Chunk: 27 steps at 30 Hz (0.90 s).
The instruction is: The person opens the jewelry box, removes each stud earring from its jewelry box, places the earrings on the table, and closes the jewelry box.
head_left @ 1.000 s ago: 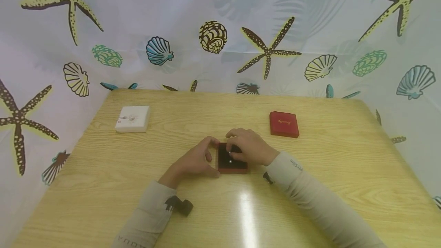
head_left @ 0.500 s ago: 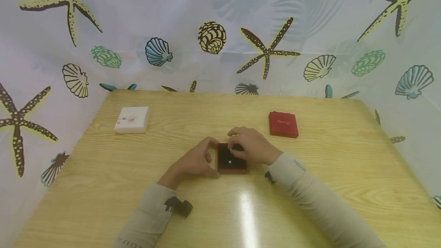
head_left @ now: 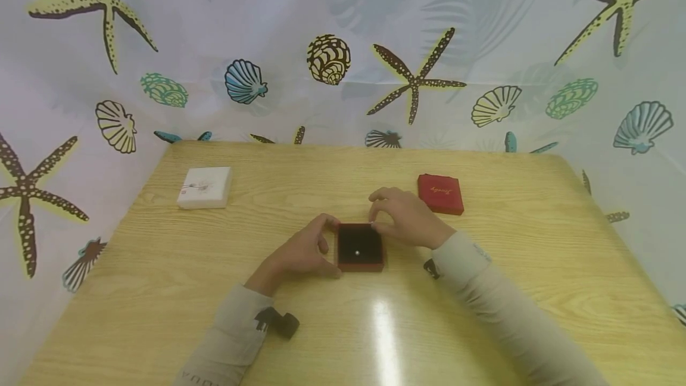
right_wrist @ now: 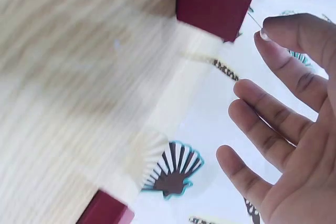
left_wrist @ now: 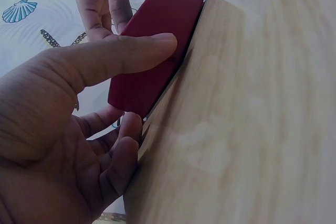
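A small red jewelry box point(head_left: 360, 268) with a black lining lies open on the table, and one pearl earring point(head_left: 357, 252) shows white on the lining. My left hand point(head_left: 308, 249) grips the box from its left side, thumb along the near wall and fingers at the far corner. In the left wrist view the thumb presses flat on the red wall point(left_wrist: 163, 19). At the box's far right corner, my right hand point(head_left: 409, 216) pinches another pearl earring point(right_wrist: 264, 35) between thumb and index finger; a thin pin sticks out from it. The other right fingers are spread loosely.
A red lid point(head_left: 440, 193) with gold lettering lies behind my right hand. At the back left of the wooden table point(head_left: 289, 177) sits a white box point(head_left: 205, 187) with a flower print. A shell-patterned curtain point(head_left: 289, 11) hangs around the table's far edge and sides.
My right hand has moved up and right from over the black lining to the box's far right corner, taking the pinched earring along. The left hand stays on the box.
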{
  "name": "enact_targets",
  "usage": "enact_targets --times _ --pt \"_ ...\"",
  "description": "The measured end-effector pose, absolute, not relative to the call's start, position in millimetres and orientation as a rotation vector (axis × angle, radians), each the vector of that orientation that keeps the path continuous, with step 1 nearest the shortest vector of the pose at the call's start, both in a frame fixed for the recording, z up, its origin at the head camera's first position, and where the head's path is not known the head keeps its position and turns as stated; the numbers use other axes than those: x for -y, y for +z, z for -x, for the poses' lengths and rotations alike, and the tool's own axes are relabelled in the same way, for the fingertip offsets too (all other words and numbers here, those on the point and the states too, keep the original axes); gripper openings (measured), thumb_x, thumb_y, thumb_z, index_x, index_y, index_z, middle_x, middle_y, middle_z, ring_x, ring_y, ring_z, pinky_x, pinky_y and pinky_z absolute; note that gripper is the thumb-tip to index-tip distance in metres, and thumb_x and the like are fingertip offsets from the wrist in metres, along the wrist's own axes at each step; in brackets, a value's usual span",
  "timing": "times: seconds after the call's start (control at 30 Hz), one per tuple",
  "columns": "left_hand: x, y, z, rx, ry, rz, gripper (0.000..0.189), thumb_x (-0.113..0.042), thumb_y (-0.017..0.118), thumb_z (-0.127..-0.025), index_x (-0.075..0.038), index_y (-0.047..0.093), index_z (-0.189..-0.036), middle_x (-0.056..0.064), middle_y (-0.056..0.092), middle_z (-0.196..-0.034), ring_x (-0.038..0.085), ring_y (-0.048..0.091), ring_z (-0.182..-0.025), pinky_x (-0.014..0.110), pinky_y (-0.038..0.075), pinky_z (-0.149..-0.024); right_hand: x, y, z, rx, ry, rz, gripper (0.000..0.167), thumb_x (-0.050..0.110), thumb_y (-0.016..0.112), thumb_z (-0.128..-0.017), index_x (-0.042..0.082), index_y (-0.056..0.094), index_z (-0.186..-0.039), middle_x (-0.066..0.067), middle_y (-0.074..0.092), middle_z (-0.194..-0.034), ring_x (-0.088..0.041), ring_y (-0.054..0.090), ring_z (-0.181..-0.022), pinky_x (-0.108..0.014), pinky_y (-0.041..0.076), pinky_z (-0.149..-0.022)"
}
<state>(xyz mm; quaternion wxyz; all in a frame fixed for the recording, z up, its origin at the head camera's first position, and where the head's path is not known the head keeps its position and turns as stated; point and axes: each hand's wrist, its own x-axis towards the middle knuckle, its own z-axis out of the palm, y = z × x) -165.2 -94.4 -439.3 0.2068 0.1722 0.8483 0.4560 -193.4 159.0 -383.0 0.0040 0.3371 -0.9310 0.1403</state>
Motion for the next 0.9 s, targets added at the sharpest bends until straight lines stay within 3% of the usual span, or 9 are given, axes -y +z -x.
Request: enact_targets --times 0.27,0.6,0.9 --pt "94 -438 164 -2.366 1.266 -0.464 0.09 -0.018 0.093 -0.064 -0.018 0.044 -0.139 0.002 0.054 -0.129 0.02 0.053 -0.097 0.032 0.046 -0.077 -175 -380 199 2.902 0.44 -1.024 0.009 0.021 0.075 -0.087 0.013 0.072 -0.091 -0.015 0.065 -0.129 -0.036 0.06 -0.123 -0.051 0.049 -0.104" --pt "94 -439 164 -2.361 1.262 -0.486 0.091 -0.02 0.093 -0.065 -0.018 0.042 -0.141 0.001 0.052 -0.133 0.02 0.053 -0.097 0.032 0.046 -0.078 -193 -384 203 2.943 0.466 -0.956 0.008 0.018 0.073 -0.089 0.012 0.073 -0.094 -0.016 0.064 -0.131 -0.035 0.06 -0.124 -0.052 0.049 -0.103" --pt "94 -437 163 -2.367 1.259 -0.46 0.091 -0.017 0.093 -0.064 -0.017 0.043 -0.141 0.004 0.055 -0.125 0.02 0.053 -0.096 0.032 0.046 -0.076 -214 -385 210 2.923 0.497 -0.863 0.008 0.014 0.07 -0.088 0.008 0.072 -0.092 -0.021 0.065 -0.128 -0.039 0.06 -0.121 -0.056 0.049 -0.099"
